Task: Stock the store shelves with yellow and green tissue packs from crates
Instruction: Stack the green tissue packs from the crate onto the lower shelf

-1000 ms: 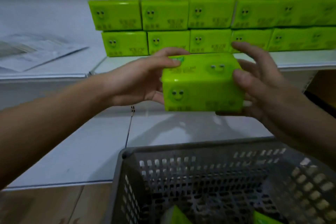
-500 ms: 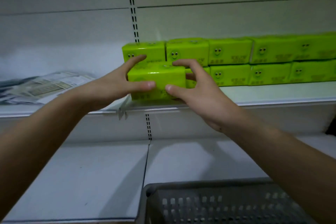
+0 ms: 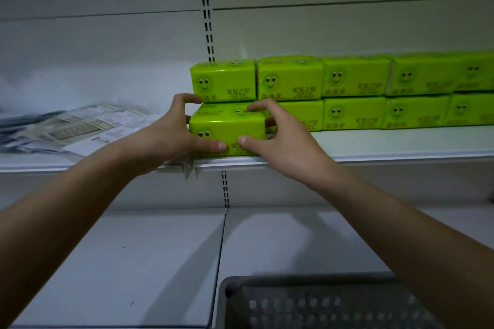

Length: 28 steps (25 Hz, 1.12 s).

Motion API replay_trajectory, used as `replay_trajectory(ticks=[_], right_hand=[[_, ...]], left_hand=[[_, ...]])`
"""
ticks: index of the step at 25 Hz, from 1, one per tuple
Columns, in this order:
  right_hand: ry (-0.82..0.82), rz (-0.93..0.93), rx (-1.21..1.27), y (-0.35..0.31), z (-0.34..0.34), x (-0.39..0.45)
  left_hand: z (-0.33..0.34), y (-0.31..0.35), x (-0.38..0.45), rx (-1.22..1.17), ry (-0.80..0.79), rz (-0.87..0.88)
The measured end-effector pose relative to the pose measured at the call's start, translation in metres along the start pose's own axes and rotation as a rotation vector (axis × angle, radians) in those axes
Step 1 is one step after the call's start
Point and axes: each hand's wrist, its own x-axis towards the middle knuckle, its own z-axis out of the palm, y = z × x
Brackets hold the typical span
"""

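A green tissue pack (image 3: 227,125) with a smiley face sits at the front edge of the upper white shelf (image 3: 387,145). My left hand (image 3: 171,133) grips its left end, thumb on the front, fingers over the top. My right hand (image 3: 280,141) grips its right end the same way. Behind it stands a two-high row of green tissue packs (image 3: 355,93) that runs off to the right. The grey crate (image 3: 307,302) is at the bottom; its inside is out of sight.
Printed papers in plastic (image 3: 74,125) lie on the upper shelf to the left. A slotted upright (image 3: 207,21) runs down the back wall. A lower white shelf (image 3: 133,262) spans below my arms.
Both hands carried the green pack up from above the crate and set it down on the upper shelf's front edge, before the stacked row. The view tilted up.
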Motion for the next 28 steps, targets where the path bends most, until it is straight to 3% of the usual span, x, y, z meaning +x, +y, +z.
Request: replay_trajectory(ticks=[3,6,7,9,11,13,15,17,20,23,28], right_hand=[[-0.004,0.008,0.051,0.003,-0.004,0.001],[0.204,-0.044,0.181,0.003,-0.012,-0.008],[0.276,-0.084,0.228,0.004,-0.016,-0.015],[0.328,-0.155,0.253,0.015,-0.026,-0.043],[0.247,-0.168,0.210,0.036,-0.033,-0.083],[0.099,-0.062,0.147,0.069,-0.036,-0.131],[-0.090,0.164,0.063,0.107,-0.032,-0.179],[-0.306,0.418,-0.027,0.147,-0.026,-0.223],[-0.572,0.800,-0.265,0.195,-0.022,-0.266],[-0.636,1.072,-0.132,0.219,-0.021,-0.275],[-0.634,1.133,0.039,0.245,-0.006,-0.283]], left_hand=[[0.009,0.012,-0.004,0.134,0.227,0.165],[0.038,0.037,-0.027,0.065,0.546,0.706],[0.054,0.040,-0.038,0.026,0.525,0.833],[0.096,0.037,-0.063,-0.048,0.294,0.860],[0.136,0.017,-0.083,-0.081,-0.028,0.641],[0.167,-0.010,-0.099,-0.010,-0.434,0.268],[0.192,-0.040,-0.112,0.146,-0.857,-0.178],[0.216,-0.065,-0.131,0.175,-1.087,-0.528],[0.248,-0.096,-0.149,0.182,-1.082,-0.766],[0.273,-0.110,-0.149,0.266,-1.129,-0.821],[0.307,-0.111,-0.147,0.262,-1.141,-0.861]])
